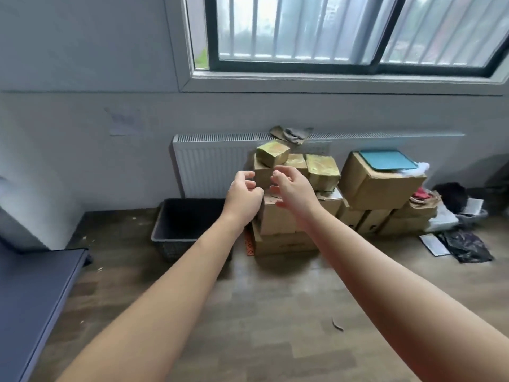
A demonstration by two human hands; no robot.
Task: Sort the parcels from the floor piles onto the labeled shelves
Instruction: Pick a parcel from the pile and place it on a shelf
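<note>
The parcels sit stacked on the floor against the radiator at your 12 o'clock, with your left hand and right hand raised side by side before them, fingers loosely curled and holding nothing, and a black bin at the stack's 9 o'clock.

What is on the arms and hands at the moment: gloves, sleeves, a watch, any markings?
Nothing is worn. The left hand and the right hand are bare: no gloves, and no rings show. The left forearm and right forearm are uncovered to the frame's edge, with no sleeves, watch, bands or markings in view.
</note>
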